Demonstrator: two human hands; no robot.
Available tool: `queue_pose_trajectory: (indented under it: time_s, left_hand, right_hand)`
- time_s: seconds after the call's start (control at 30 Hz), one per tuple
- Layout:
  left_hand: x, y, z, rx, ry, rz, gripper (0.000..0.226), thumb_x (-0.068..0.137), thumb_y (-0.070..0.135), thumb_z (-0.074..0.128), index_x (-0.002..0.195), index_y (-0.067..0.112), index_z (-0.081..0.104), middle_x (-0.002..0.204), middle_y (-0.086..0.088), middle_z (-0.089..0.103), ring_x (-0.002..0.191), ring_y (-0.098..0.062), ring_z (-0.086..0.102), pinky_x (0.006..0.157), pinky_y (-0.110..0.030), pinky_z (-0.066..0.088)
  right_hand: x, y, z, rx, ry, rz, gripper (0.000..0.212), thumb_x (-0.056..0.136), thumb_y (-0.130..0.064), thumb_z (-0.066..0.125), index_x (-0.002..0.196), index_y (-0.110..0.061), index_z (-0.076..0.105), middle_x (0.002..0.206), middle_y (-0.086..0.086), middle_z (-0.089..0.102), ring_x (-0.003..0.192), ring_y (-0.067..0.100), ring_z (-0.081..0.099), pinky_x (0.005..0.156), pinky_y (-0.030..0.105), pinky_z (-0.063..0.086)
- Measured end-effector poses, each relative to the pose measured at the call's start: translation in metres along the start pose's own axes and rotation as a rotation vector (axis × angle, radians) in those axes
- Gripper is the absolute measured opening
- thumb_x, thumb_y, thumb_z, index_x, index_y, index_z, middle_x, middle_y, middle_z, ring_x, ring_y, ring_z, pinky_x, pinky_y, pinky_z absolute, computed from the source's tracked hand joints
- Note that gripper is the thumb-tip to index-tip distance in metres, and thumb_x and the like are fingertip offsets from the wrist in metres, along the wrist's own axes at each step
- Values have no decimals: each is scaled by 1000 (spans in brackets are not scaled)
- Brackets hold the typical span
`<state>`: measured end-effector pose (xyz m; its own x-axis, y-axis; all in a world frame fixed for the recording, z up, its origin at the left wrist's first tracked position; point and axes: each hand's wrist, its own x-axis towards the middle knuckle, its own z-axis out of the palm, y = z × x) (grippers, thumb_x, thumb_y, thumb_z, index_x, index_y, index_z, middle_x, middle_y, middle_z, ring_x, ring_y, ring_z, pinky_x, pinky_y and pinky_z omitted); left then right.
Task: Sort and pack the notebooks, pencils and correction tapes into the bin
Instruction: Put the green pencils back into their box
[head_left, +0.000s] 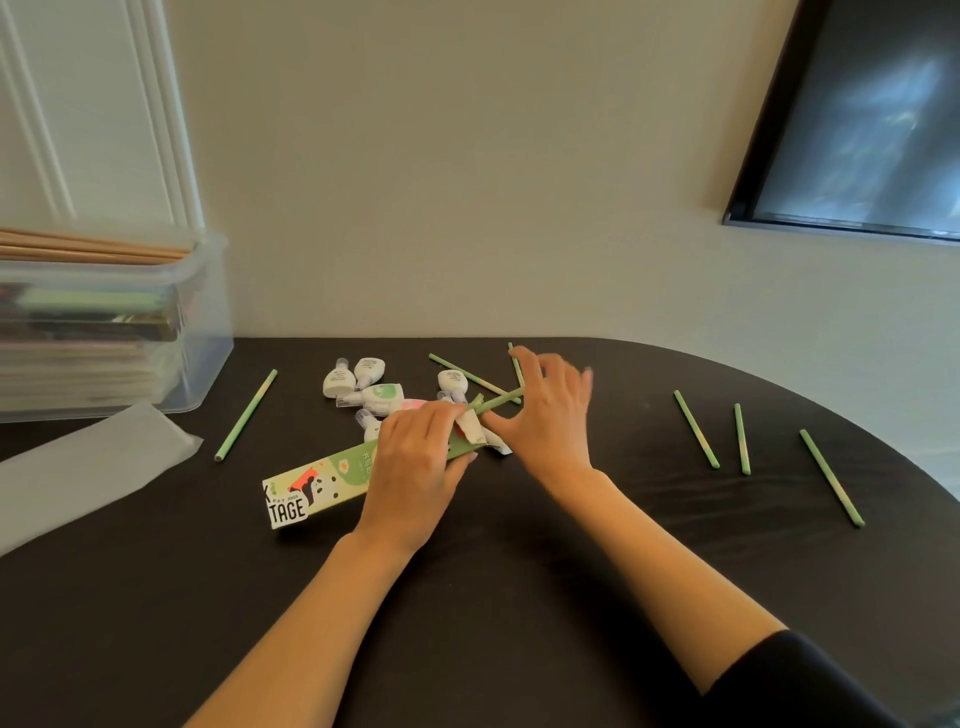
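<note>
- Left hand (415, 462) lies over the open end of a long pencil box (322, 480) printed with a panda; its fingers are curled round the box, pinning it flat on the dark table (519, 597).
- Right hand (550, 415) is at the box mouth, fingers spread and blurred; a green pencil (498, 402) sticks out of the mouth beside the thumb. Cannot tell if the pencil is pinched or only touched.
- Loose pencils: one to the left (245, 415), three well apart on the right (696, 429) (742, 439) (831, 478), two more behind the right hand.
- Correction tapes (382, 395) sit in a cluster just beyond the box, touching one another.
- Clear plastic bin (208, 332) at far left already holds a stack of notebooks (78, 322); a translucent lid or sheet (88, 467) lies in front of it.
- Handling, judged: pencils are light, stiff, thin and prone to roll; best taken mid-shaft, or gathered into a bundle. The box is thin card and crushes easily, so hold it by the long edges. The tapes are small, smooth plastic shells; pinch across the body.
</note>
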<state>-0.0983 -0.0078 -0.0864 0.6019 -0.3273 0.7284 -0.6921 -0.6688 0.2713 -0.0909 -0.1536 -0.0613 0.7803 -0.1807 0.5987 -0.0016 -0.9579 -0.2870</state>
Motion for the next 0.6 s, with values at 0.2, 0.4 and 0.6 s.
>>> queue_pose_trajectory:
  time_s: [0.2,0.4,0.6]
  left_hand:
    - [1,-7,-1,34,35,-61,49,61,6,84,104,0,63,98,-15,66,91,-34,63,81,-45,48]
    - [2,-11,-4,35,-66,-14,46,63,10,83,104,3,63,99,-12,65,92,-31,62,82,-42,46]
    - [1,-11,0,40,-57,-34,48,70,14,79,112,4,59,109,-13,63,103,-30,59,89,-40,43]
  right_hand:
    - [-14,-3,4,478,-54,-28,56,79,8,55,130,-13,42,113,2,48,99,2,46,80,2,35]
    - [-15,-4,-6,801,-140,8,64,69,8,38,124,-25,30,120,-1,45,107,7,53,88,14,43]
    - [-29,-20,5,962,-253,1,75,75,16,39,123,-41,27,138,-4,36,126,9,40,85,3,40]
